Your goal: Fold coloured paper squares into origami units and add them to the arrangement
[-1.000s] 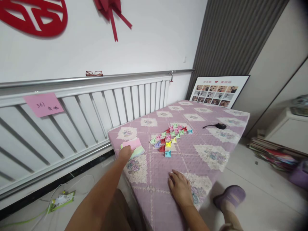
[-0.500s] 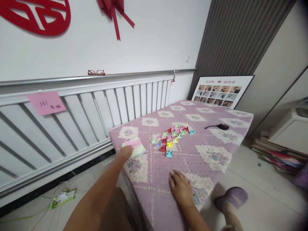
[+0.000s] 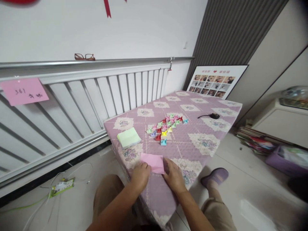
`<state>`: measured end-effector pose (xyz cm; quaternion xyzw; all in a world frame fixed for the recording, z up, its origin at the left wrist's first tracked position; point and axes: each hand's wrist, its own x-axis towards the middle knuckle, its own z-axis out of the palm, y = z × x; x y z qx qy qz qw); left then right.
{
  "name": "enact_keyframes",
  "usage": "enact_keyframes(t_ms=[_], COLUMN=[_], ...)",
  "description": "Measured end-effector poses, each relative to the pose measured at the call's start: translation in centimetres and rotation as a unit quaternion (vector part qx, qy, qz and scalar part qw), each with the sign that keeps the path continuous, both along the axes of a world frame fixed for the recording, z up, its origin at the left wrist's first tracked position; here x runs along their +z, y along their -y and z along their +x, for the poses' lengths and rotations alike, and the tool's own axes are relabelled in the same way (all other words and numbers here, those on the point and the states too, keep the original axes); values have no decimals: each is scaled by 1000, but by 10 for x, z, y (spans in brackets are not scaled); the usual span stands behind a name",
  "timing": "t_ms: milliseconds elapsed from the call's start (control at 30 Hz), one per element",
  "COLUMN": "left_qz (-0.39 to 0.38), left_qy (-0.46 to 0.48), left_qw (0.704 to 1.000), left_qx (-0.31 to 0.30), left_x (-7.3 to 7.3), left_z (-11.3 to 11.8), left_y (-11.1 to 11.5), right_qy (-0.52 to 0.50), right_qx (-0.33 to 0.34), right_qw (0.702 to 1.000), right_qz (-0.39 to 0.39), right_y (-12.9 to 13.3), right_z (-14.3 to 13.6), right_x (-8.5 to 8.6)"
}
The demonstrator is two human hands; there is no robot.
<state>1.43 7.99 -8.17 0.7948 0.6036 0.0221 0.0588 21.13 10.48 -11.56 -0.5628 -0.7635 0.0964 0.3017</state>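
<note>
A pink sheet of paper is between my two hands, over the near part of the cloth-covered table. My left hand pinches its left edge. On the opposite edge, my right hand grips the paper with thumb and fingers. Farther left lies a stack of square paper with a pale green sheet on top. Beyond my hands stand several small folded paper pieces in red, pink, green, yellow and blue, grouped in slanting rows.
A black object with a thin strap lies on the right of the table. A white radiator runs along the left, with glasses on the pipe above. A photo board leans at the far end. A power strip sits on the floor.
My left hand has brought the pink sheet from the stack toward the table's near middle, uncovering the pale green one. My right hand, earlier resting on the cloth, now grips the sheet. The view has shifted.
</note>
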Motion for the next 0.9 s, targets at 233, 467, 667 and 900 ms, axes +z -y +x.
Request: enact_keyframes(t_ms=[233,467,667,900], left_qz=[5,34,10,-3], left_qy=[88,266,311,300], left_qw=[995,963,948,942], left_qx=[-37,25,65,149], left_x=[-7,-19,-33,-28], left_z=[12,-19,-18,-10], left_y=[44,57,57,52], right_qy=[-29,-44,-74,-116], right_qx=[103,73,68,-73], right_qw=[994,996,994,986], right_qz=[30,-10,-37,-92], right_y=[39,56,61,54], right_z=[11,19,23,7], right_x=[-3,-5,-4,-1])
